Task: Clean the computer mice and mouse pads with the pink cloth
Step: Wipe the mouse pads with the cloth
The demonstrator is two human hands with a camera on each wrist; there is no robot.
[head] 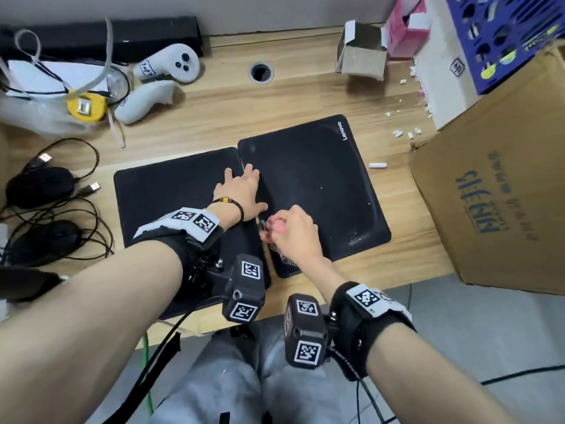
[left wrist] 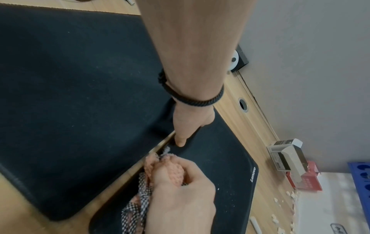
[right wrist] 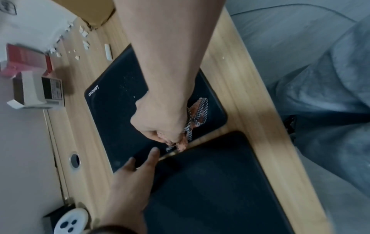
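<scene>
2 black pads are laid side by side on the desk [head: 214,117], the left pad [head: 159,191] plain and the right pad [head: 321,185] marked Lenovo, with a thin strip of wood shown between them. The left hand [head: 241,191] is spread flat, fingers straight, across the pads' adjoining edges, and nothing is held by it. The pink cloth [left wrist: 170,171] (checkered black and white on its trailing part) is bunched in the right hand [head: 293,234], whose fingers are curled tightly round it; the bunch is pressed down at the right pad's left edge, just beside the left thumb. 2 black mice [head: 39,185] with tangled cables are set apart at the desk's left side, untouched.
</scene>
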